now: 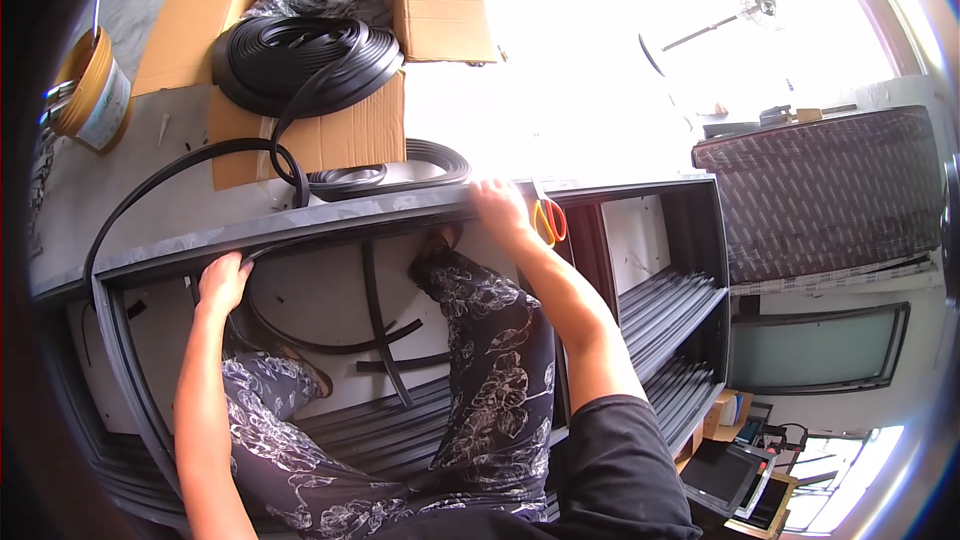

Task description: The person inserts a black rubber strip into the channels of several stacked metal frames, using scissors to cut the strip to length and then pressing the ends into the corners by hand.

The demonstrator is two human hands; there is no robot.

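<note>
A long black rubber strip [190, 152] loops from the coil [310, 65] down to the grey metal frame [420, 204] across the middle of the view. At the left, my left hand [222, 280] pinches a part of this strip at the frame's near side. My right hand [497, 208] is closed over the far rail of the frame; its fingertips are washed out by glare. Just right of it, scissors [548, 220] with orange and yellow handles rest at the rail. Loose black strip pieces [375, 310] lie inside the frame, between my legs.
An open cardboard box [440, 10] stands behind the frame, the large coil on its flap. Another strip coil [440, 160] lies beside it. A yellow bucket [105, 90] is far left. Stacked dark profiles [670, 315] and a wrapped panel [820, 200] are at right.
</note>
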